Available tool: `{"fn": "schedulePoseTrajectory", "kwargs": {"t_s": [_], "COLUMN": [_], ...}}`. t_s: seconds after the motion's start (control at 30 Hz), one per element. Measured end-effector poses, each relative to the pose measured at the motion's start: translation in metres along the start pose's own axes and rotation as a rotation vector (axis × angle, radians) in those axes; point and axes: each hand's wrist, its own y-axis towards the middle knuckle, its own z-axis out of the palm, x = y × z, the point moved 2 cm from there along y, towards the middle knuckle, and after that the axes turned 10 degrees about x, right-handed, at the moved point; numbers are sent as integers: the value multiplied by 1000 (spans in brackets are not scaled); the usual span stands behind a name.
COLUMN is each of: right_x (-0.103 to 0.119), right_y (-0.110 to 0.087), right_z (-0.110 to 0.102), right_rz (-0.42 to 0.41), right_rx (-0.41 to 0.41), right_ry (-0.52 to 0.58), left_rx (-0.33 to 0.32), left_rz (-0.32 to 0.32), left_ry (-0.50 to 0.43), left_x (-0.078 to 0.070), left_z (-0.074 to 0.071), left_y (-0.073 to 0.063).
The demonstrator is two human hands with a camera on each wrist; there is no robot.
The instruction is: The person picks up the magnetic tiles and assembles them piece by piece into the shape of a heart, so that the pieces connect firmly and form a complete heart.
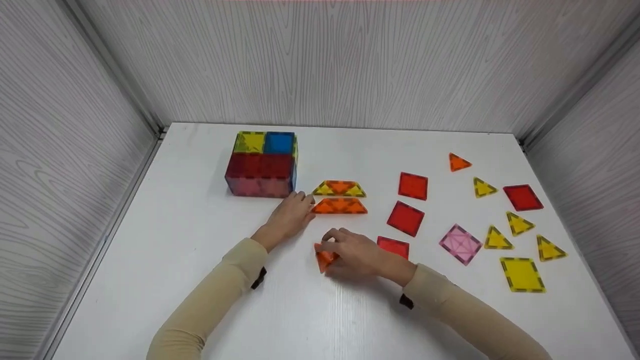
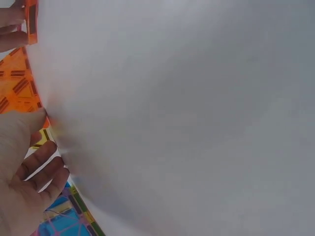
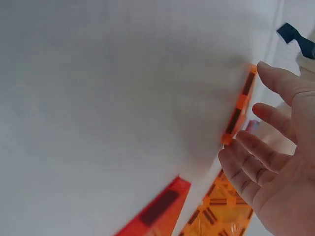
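Observation:
My right hand (image 1: 356, 254) pinches an orange triangle tile (image 1: 324, 259) by its edges, tilted up from the table. In the right wrist view the tile (image 3: 239, 105) shows edge-on between thumb and fingertips. My left hand (image 1: 289, 217) rests on the table with loose fingers, its fingertips right at the left end of an orange trapezoid (image 1: 340, 206) made of triangle tiles. Just behind that lies a yellow and orange trapezoid (image 1: 340, 188). Beyond the left hand stands a box of tiles (image 1: 261, 172), red, yellow and blue on top.
Red square tiles (image 1: 413, 186) lie right of the trapezoids, one partly behind the right forearm. Farther right are a pink square (image 1: 461, 244), a yellow square (image 1: 523, 275), another red square (image 1: 523, 197), several yellow triangles (image 1: 498, 238) and an orange triangle (image 1: 458, 162).

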Motion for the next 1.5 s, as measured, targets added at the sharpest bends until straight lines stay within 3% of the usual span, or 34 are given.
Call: {"fn": "schedulePoseTrajectory", "kwargs": {"t_s": [0.1,0.23,0.4,0.6,0.7,0.9,1.07,1.2,1.5], "right_x": [-8,-28,-65,-113,-136,-174,-195,-204,-210], "right_y": [-21,-58,-112,-177,-207,-254,-271,-274,-274], "right_z": [-7,-16,-19,-19,-16,-8,1,4,-2], "right_rz": [23,85,218,404,491,671,740,739,718], "right_rx": [-60,-156,-276,-428,-454,-381,-279,-218,-246], "right_ry": [19,46,111,152,159,265,310,314,282], "left_rx": [-5,18,81,119,123,166,188,198,202], "left_rz": [17,-17,-56,-5,53,125,146,139,151], "left_ry": [-34,-79,-86,-103,-110,-131,-128,-126,-139], "left_x": [0,0,-8,-26,-36,-50,-53,-53,-50], "left_z": [2,2,4,12,16,22,26,27,26], "left_y": [-7,-20,-41,-64,-73,-81,-80,-79,-79]}}
